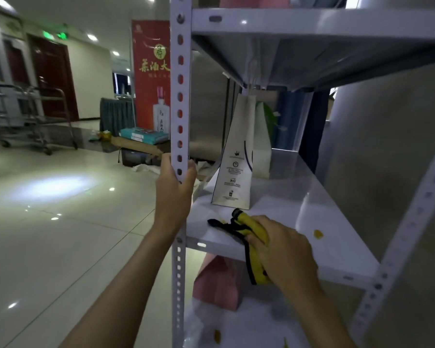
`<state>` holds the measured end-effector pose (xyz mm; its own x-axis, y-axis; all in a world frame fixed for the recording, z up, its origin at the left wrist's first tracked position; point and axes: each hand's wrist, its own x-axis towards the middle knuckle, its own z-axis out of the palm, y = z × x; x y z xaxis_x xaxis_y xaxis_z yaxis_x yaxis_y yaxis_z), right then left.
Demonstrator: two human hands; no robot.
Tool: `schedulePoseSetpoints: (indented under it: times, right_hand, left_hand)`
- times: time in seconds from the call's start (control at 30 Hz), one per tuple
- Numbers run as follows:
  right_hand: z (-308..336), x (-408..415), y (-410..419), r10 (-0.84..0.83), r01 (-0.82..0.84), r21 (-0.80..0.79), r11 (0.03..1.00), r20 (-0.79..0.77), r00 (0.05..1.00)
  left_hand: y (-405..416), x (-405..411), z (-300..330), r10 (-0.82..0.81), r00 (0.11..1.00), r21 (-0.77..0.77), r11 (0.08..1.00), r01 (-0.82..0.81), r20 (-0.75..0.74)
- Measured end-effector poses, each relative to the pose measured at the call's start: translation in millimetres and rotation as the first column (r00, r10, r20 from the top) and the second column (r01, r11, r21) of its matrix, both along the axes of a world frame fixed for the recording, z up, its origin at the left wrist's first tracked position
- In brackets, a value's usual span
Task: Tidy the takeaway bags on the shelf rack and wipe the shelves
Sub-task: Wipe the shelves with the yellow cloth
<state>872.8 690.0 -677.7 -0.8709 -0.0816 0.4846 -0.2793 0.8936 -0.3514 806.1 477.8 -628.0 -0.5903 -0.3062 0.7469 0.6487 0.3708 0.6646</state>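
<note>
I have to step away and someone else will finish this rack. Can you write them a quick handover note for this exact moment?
Left hand: grips the rack's front upright post, steadying it.
Right hand: holds a yellow cloth on the middle shelf, front edge.
Bags: white paper bag upright further back on that shelf; pink bag on the shelf below.
Done: cannot tell.
Left: a yellow spot to the right of the cloth, more yellow bits on the lower shelf.

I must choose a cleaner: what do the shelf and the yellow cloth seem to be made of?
Shelf: probably painted sheet metal, light grey and glossy; it shows reflections, and the post has punched holes.
Yellow cloth: soft fabric with black edging; it folds and bunches under the right hand.
</note>
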Motion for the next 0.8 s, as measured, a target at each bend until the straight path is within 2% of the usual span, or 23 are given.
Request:
schedulePoseSetpoints:
  times: [0.1,0.27,0.5,0.8]
  right_hand:
    - [-5,5,-2,0.06,-0.058,0.068,0.996,-0.029,0.998]
    - [4,-18,-35,0.083,-0.087,0.124,0.988,0.037,0.996]
    - [20,-62,-72,0.108,-0.117,0.08,0.99,0.11,0.988]
    - [1,-40,-61,0.121,-0.118,0.132,0.984,-0.017,0.992]
  left_hand:
    - [-2,4,-1,-0.004,0.999,-0.007,1.0,0.005,0.039]
    - [-2,7,1,-0.014,0.998,-0.013,1.0,0.015,0.066]
    - [-7,7,2,-0.064,0.993,-0.022,0.998,0.067,0.099]
    - [-2,5,-1,-0.036,0.997,0.014,0.999,0.035,0.064]
